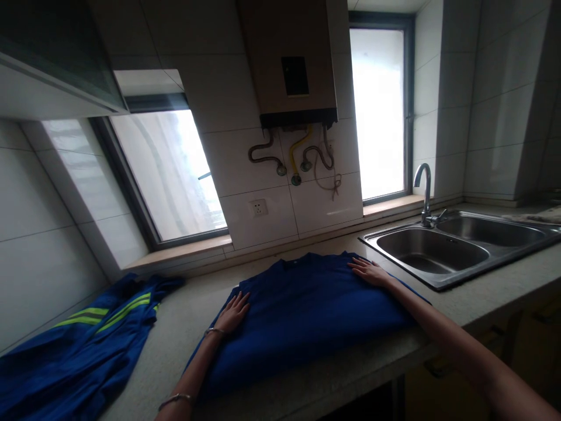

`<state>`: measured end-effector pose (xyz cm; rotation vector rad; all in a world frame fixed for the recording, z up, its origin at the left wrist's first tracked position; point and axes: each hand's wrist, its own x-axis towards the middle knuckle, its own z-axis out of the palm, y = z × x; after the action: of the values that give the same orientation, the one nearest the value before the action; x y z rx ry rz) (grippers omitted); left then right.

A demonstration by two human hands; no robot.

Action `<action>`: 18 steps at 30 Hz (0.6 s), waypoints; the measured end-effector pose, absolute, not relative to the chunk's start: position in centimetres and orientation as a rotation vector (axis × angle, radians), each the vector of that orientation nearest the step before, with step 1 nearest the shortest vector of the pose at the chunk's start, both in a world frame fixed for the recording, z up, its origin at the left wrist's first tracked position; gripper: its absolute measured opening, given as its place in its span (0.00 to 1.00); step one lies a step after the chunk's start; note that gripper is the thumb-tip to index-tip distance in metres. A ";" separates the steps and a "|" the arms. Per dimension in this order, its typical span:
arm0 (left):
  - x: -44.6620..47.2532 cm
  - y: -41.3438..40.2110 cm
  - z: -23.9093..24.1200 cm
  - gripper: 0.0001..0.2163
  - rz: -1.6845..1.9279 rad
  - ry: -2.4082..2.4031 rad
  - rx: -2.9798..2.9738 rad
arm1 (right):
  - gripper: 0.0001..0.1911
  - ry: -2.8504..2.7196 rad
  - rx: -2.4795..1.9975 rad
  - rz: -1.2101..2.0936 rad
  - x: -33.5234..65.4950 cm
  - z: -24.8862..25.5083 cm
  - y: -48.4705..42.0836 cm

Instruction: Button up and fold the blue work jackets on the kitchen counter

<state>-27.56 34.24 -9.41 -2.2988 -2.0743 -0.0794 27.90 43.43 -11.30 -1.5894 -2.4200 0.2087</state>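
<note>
A dark blue garment (302,316) lies spread flat on the stone countertop (473,295) in front of me. My left hand (233,312) rests palm down on its left edge, fingers stretched out. My right hand (370,271) lies flat on the garment's far right corner, fingers spread. Neither hand grips the cloth. A thin bracelet circles my left wrist, and a second one sits further down the forearm.
A blue work jacket with yellow-green reflective stripes (87,345) lies crumpled at the left. A steel double sink (456,248) with a curved tap (424,193) sits at the right. A water heater (291,61) with hoses hangs on the tiled wall between two windows.
</note>
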 end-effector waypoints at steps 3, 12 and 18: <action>-26.4 33.7 -8.3 0.25 0.058 -2.233 -2.222 | 0.27 -2.368 -1.612 0.127 27.7 -11.4 43.2; -17.4 24.9 -6.3 0.30 0.137 -2.145 -2.575 | 0.28 -2.046 -1.896 -0.024 26.7 -11.0 42.0; -16.0 23.2 -6.5 0.31 0.131 -2.110 -2.571 | 0.29 -1.726 -1.866 0.292 28.3 -8.2 40.4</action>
<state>-16.01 23.23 -6.51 -2.5711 -2.1104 0.1310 28.26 40.42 -8.17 -1.8657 -1.7264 0.2918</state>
